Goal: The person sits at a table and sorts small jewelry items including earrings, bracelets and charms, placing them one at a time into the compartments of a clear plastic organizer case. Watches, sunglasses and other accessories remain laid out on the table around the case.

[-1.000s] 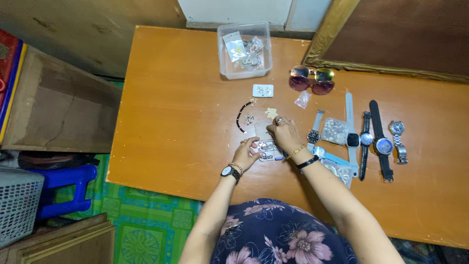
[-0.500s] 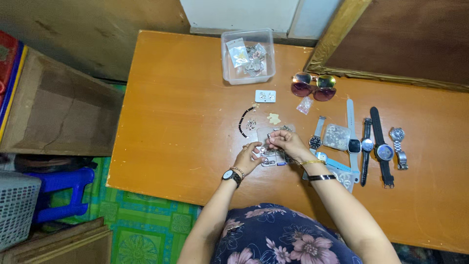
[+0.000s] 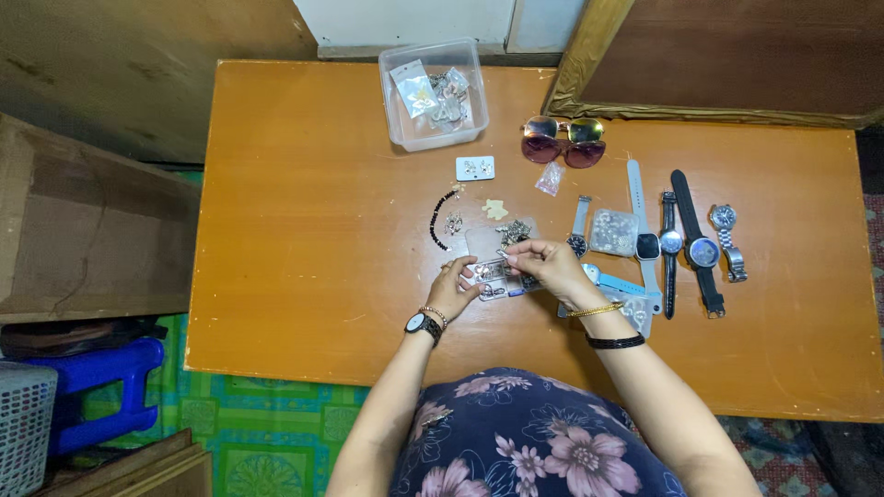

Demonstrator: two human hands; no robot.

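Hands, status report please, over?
Left hand and right hand together hold a small clear packet above the table. Watches lie right. Nothing blocking.

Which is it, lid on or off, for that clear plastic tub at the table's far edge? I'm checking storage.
Off. The clear tub stands open-topped, with small bags and metal trinkets showing inside; no lid is visible nearby.

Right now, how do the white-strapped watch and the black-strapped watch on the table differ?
The white-strapped watch has a square dark face; the black-strapped watch has a round one. The white one lies nearer the right hand, the black one farther toward the table's right end. Both lie flat with straps stretched out, untouched.
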